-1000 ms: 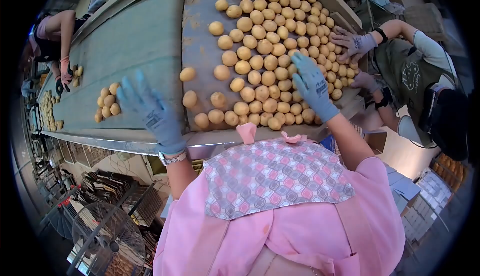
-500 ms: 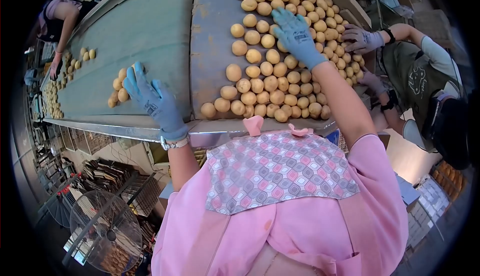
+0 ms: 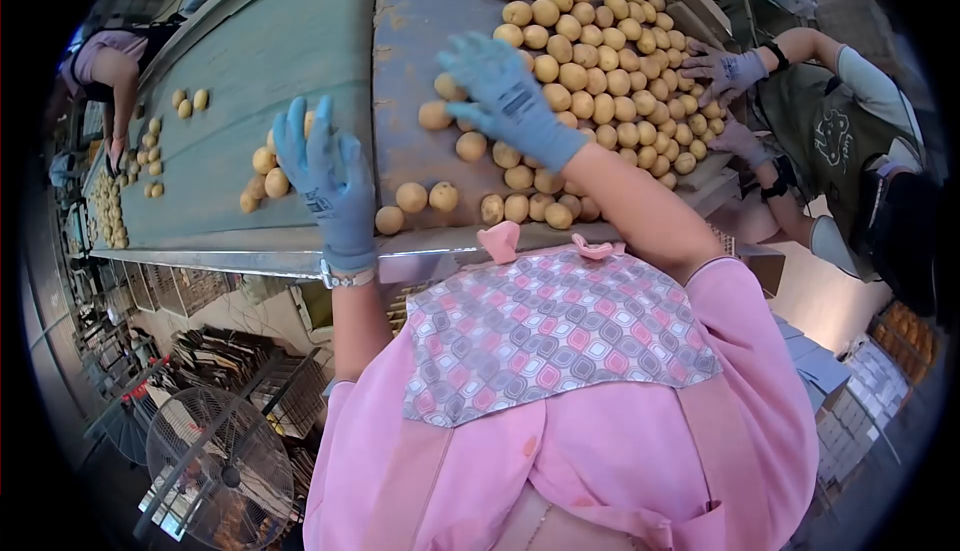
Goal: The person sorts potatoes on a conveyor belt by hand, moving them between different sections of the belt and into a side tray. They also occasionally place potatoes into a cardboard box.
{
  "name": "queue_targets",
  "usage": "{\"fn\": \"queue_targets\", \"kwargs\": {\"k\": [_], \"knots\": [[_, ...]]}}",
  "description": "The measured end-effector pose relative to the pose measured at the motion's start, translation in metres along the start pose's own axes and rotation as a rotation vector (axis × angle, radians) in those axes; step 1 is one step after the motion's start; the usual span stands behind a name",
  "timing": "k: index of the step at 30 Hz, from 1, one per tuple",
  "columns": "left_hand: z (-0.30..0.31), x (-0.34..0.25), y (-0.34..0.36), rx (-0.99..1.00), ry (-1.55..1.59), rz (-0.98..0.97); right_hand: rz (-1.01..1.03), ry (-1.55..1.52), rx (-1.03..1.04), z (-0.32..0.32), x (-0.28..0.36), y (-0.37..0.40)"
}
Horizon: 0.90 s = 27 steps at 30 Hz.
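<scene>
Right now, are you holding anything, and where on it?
My blue-gloved right hand is open, holding nothing. I can't tell if my blue-gloved left hand grips any round yellow potatoes.

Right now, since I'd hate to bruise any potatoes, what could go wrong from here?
The loose potatoes beside the right hand could roll past its spread fingers. The small potato cluster by the left hand might scatter over the green belt if nudged. The wristwatch sits close to the metal edge and may knock it.
</scene>
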<state>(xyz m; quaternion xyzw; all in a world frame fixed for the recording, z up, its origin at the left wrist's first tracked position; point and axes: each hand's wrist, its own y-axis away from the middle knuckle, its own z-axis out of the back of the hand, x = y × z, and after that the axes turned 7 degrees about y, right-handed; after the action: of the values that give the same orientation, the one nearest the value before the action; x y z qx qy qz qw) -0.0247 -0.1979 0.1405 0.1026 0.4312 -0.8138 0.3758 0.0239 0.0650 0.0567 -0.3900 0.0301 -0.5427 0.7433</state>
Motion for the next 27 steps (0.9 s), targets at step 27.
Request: {"fn": "queue_targets", "kwargs": {"k": [27], "knots": [[0.004, 0.008, 0.004, 0.042, 0.096, 0.062, 0.093, 0.386, 1.063, 0.062, 0.056, 0.113]]}}
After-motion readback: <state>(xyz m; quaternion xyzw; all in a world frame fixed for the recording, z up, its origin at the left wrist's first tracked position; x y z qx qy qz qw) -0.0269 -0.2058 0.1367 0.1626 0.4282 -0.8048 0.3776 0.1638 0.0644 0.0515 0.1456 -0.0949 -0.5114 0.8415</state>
